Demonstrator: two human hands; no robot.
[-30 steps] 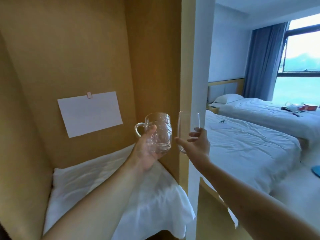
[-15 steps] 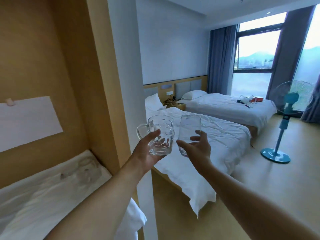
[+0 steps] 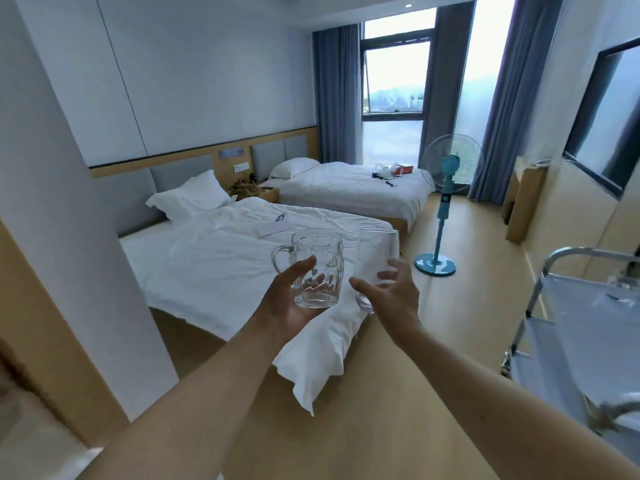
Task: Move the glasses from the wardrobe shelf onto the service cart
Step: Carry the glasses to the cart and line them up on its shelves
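Observation:
My left hand grips a clear dimpled glass mug with a handle on its left side, held upright at chest height. Just to its right, my right hand grips a plain tall clear tumbler, also upright. Both glasses hang in the air over the foot of the near bed. The service cart, with a metal frame and pale shelves, stands at the right edge of the view, about an arm's length right of the tumbler. A small glass item rests on its top shelf, blurred.
Two white beds fill the middle of the room. A teal standing fan stands beyond the near bed. The white wardrobe side panel rises at the left. Wooden floor lies between the bed and the cart.
The view has swung right, away from the wardrobe shelf, which has left the frame. The cart has come into view at the right. Both hands still hold their glasses side by side.

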